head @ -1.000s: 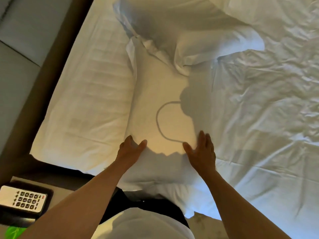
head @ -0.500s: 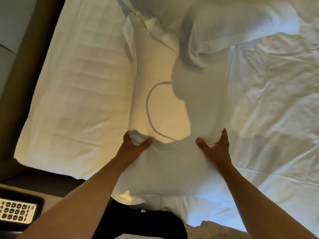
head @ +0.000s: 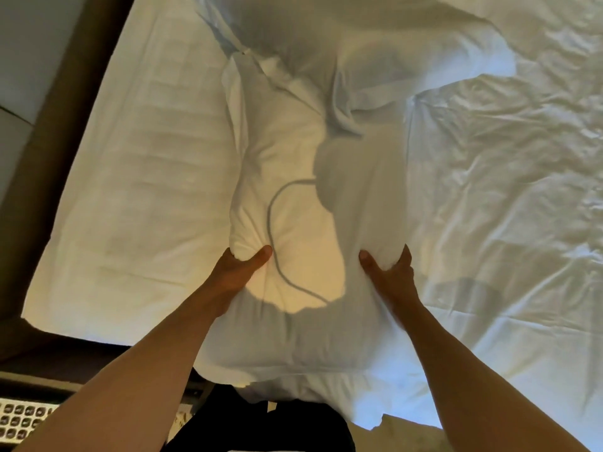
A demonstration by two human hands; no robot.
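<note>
A white pillow (head: 303, 177) lies lengthwise in front of me on the bed, its near end hanging over the mattress edge. My left hand (head: 239, 267) grips the pillow's left side, thumb pressed into the top and fingers tucked under. On the other side, my right hand (head: 390, 272) grips it the same way. The fabric bunches where both hands squeeze. A shadow of my head and a cable falls across the pillow.
A second flat white pillow (head: 140, 197) lies to the left, against the brown headboard (head: 55, 125). Another crumpled pillow (head: 375, 53) sits beyond. A wrinkled white sheet (head: 505, 207) covers the bed at right. A keypad phone (head: 23, 422) sits at lower left.
Both hands went from resting flat on the pillow's near end to gripping its sides, squeezing the filling; the view has come closer over the bed.
</note>
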